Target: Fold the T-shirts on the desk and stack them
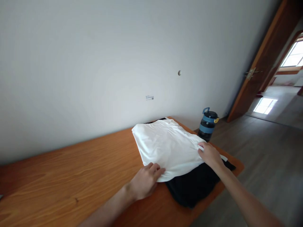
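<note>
- Okay, we've got a white cloth [168, 145] lying mostly beyond and between both sets of fingers, spread fairly flat, some creases.
- Left hand [145, 181]: fingers bent over the near-left corner; looks like a grip on the hem, thumb hidden from us.
- Right hand [210, 154]: thumb and forefinger pinching the right edge, farther out than the left fingers.
- Black cloth [194, 186] partly under the white one, showing nearer to us than the right fingers; wooden table [94, 167] beneath, bare left of the left fingers.
- Bottle [207, 126] just past the right fingers; can't tell what it stands on.
- Step, our call: handling the white cloth's near edge. Next move calls for an even pull without dragging the black one.
</note>
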Motion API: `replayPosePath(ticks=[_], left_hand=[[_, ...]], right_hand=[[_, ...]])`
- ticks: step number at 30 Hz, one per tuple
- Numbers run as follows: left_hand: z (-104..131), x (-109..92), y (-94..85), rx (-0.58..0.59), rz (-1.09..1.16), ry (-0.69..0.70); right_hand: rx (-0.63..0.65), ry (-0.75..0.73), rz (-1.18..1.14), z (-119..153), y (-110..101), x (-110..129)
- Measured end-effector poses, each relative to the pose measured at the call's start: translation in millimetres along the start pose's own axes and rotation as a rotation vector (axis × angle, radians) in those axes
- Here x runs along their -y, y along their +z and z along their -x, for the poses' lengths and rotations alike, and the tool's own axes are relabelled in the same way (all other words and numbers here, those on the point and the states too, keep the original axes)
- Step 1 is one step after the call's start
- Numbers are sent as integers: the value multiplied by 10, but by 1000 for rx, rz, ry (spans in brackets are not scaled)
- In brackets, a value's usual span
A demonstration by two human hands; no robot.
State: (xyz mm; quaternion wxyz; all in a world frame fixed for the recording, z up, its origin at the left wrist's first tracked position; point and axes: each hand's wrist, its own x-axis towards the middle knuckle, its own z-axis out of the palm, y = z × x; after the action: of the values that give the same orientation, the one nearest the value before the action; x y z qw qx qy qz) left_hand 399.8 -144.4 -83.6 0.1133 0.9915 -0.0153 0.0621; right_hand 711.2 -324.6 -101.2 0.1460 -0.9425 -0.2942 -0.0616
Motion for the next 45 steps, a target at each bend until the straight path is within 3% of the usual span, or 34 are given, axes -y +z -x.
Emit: replayPosePath(ticks=[3, 5, 6, 10, 14, 17, 20, 24, 27, 31, 35, 39, 42, 45], left_hand=[[-102, -54, -164, -136, 120, -40], [-161, -134, -257, -256, 189, -74], [-179, -176, -280, -263, 195, -70], [-142, -300, -205, -34, 150, 30], [66, -301, -47, -8, 194, 69], [345, -173, 15, -70, 212, 66], [755, 96, 42, -172, 182, -30], [1498, 555, 21, -349, 62, -251], [2105, 830, -46, -402, -76, -356], [2784, 1054, -166, -431, -179, -485], [3202, 1184, -249, -542, -113, -639], [3356, 1284, -236, -733, 59, -831], [3422, 1387, -216, -869, 155, -941], [3609, 1505, -276, -981, 30, -1157]], right_hand=[[-26, 13, 24, -131, -145, 7], [6, 45, 69, -208, -262, -22], [40, 63, 96, -231, -313, -37], [135, 117, 197, -158, -388, 11], [-7, -44, 321, 112, -259, 339], [-31, -249, 291, 299, -107, 704], [-32, -437, 182, 452, 49, 1119], [-128, -708, -10, 711, 275, 1782], [-175, -892, -173, 1007, 488, 2359], [-200, -1032, -475, 1442, 806, 3116], [-205, -1092, -652, 1692, 1064, 3701], [-86, -999, -666, 1691, 1220, 3983], [33, -868, -708, 1628, 1289, 3990], [135, -824, -791, 1581, 1318, 3909]])
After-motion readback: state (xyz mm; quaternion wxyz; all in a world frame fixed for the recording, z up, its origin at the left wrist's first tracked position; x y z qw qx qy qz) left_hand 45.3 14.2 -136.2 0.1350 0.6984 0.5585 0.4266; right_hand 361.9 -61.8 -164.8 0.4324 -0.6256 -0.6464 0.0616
